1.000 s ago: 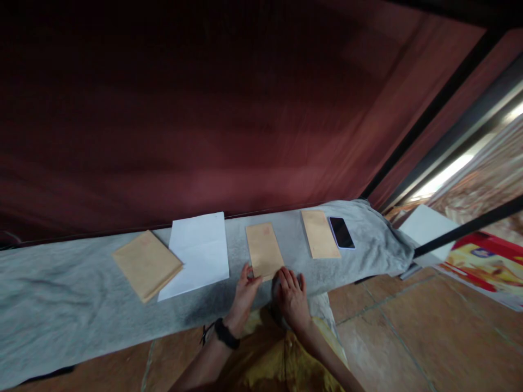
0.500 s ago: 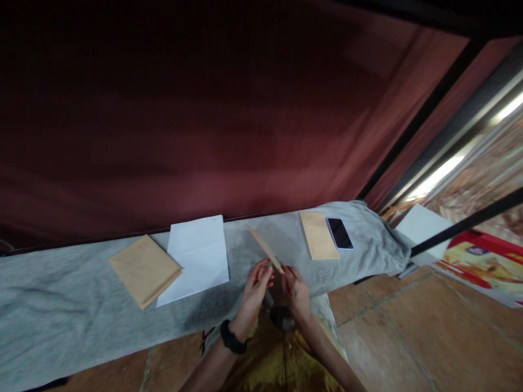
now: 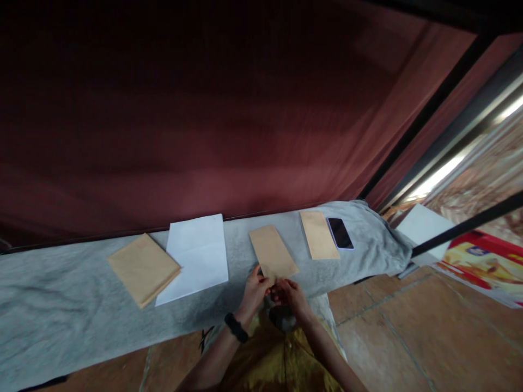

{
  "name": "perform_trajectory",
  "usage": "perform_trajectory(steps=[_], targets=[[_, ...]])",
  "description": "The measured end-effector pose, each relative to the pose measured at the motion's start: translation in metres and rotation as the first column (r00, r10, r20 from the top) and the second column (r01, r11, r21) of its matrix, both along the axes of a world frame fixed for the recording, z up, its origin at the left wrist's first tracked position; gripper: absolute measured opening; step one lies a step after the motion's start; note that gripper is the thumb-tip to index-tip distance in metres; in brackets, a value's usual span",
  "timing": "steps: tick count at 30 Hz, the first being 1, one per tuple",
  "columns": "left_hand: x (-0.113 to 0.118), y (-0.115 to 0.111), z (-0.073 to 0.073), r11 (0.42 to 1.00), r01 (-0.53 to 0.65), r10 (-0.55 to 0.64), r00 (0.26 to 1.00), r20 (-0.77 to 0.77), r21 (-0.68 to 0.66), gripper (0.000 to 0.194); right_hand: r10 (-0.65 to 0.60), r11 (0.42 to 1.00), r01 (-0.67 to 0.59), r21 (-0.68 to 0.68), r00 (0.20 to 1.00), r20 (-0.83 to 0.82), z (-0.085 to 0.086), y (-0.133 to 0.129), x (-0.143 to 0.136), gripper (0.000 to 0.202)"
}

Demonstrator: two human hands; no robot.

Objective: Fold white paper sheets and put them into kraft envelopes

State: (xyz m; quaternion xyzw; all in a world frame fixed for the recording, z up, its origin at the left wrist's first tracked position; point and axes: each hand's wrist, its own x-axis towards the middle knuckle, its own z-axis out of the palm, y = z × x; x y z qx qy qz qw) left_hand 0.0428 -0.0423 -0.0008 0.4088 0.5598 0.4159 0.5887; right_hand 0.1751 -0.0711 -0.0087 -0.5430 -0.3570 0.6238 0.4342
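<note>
A brown envelope (image 3: 273, 251) is held over the grey cloth near my body, its broad face turned up. My left hand (image 3: 256, 289), with a dark band on the wrist, pinches its near left corner. Close beside it, my right hand (image 3: 289, 294) has its fingers bent together at the envelope's near edge; what they grip is too small to make out. To the right lies another brown envelope (image 3: 319, 235). White paper sheets (image 3: 198, 256) lie left of my hands, with a stack of brown envelopes (image 3: 144, 269) partly over their left edge.
A phone (image 3: 340, 233) lies at the right on the cloth-covered bench (image 3: 81, 294). A dark red curtain (image 3: 245, 136) hangs behind. At the right are a black metal bar (image 3: 469, 231), a white box (image 3: 425, 231) and a red box (image 3: 486, 267) on the tiled floor.
The held envelope has turned from edge-on to face-up. My right hand has moved down slightly toward my body, closer to my left hand.
</note>
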Motion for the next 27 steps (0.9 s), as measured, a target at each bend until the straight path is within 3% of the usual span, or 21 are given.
perform_trajectory(steps=[2, 4, 6, 8, 12, 14, 18, 23, 27], targets=[[-0.008, 0.005, -0.003, 1.000, 0.030, -0.030, 0.993, -0.112, 0.000, 0.065, -0.002, 0.999, -0.003, 0.050, 0.994, 0.111, -0.002, -0.006, 0.005, 0.054], [-0.014, 0.006, -0.005, 0.999, 0.049, -0.041, 0.964, -0.261, 0.023, 0.069, -0.049, 0.979, -0.019, 0.202, 0.944, 0.325, -0.003, -0.013, 0.011, 0.050], [-0.017, 0.003, -0.003, 0.996, 0.074, -0.047, 0.905, -0.423, 0.049, 0.071, -0.146, 0.913, -0.105, 0.394, 0.818, 0.557, -0.005, -0.019, 0.016, 0.045], [-0.017, -0.003, 0.001, 0.994, 0.100, -0.050, 0.802, -0.595, 0.051, 0.066, -0.222, 0.821, -0.281, 0.498, 0.646, 0.730, -0.007, -0.022, 0.021, 0.041], [-0.014, -0.011, 0.007, 0.975, 0.181, 0.019, 0.509, -0.860, 0.129, 0.041, -0.276, 0.692, -0.576, 0.435, 0.346, 0.897, -0.016, -0.025, 0.026, 0.047], [-0.010, -0.007, 0.007, 0.918, 0.312, 0.083, 0.451, -0.889, 0.244, 0.038, -0.283, 0.680, -0.620, 0.392, 0.272, 0.920, -0.021, -0.025, 0.026, 0.052], [0.005, 0.021, -0.003, 0.750, 0.548, 0.106, 0.452, -0.886, 0.370, 0.046, -0.306, 0.686, -0.622, 0.377, 0.223, 0.925, -0.029, -0.026, 0.026, 0.055], [0.020, 0.065, -0.020, 0.736, 0.614, 0.097, 0.319, -0.943, 0.283, 0.055, -0.349, 0.675, -0.604, 0.425, 0.246, 0.904, -0.034, -0.025, 0.027, 0.055], [0.021, 0.094, -0.021, 0.735, 0.642, 0.078, 0.241, -0.967, 0.219, 0.059, -0.346, 0.679, -0.604, 0.416, 0.237, 0.908, -0.037, -0.024, 0.027, 0.055]])
